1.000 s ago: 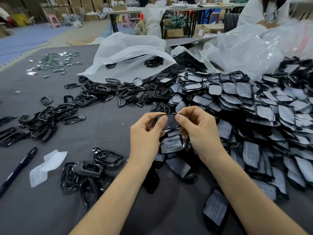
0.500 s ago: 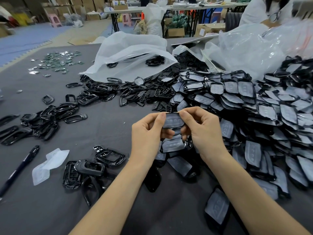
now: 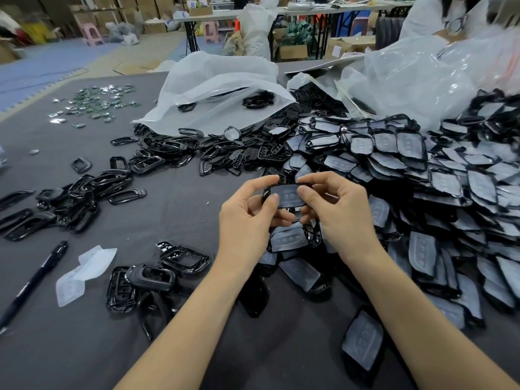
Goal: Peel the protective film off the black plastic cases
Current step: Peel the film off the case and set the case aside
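Since a second ago the piece has rolled over: it was showing me a dark glossy side, and now the pale filmed face is turned up at the camera. Both forefingers have come up to arch over its top edge.

My left hand (image 3: 247, 220) pinches the left end of the black case (image 3: 286, 196), with the left thumb (image 3: 273, 199) flat on the face and the fingers curled behind. My right hand (image 3: 340, 215) clamps the right end the same way. The right thumb (image 3: 303, 190) sits a touch higher, close to the top corner. So both hands are closed on the one case, which is held clear of the table (image 3: 183, 209), in front of my wrists.

The long axis runs left to right, straight from one hand to the other. The case is about level and its broad face tilts towards me. The protective film (image 3: 289, 191) covers that face between the two thumbs. I can't tell whether any edge has lifted yet.

My read is that neither hand is nearer, since each owns an end. The right thumb looks best placed to pick at a corner and pull along the length while the left holds.

Beyond the hands, the heap of filmed cases (image 3: 422, 170) spreads to the right, just past my right hand. Two peeled film scraps (image 3: 84, 273) lie well off to the left, near a pen (image 3: 36, 277).
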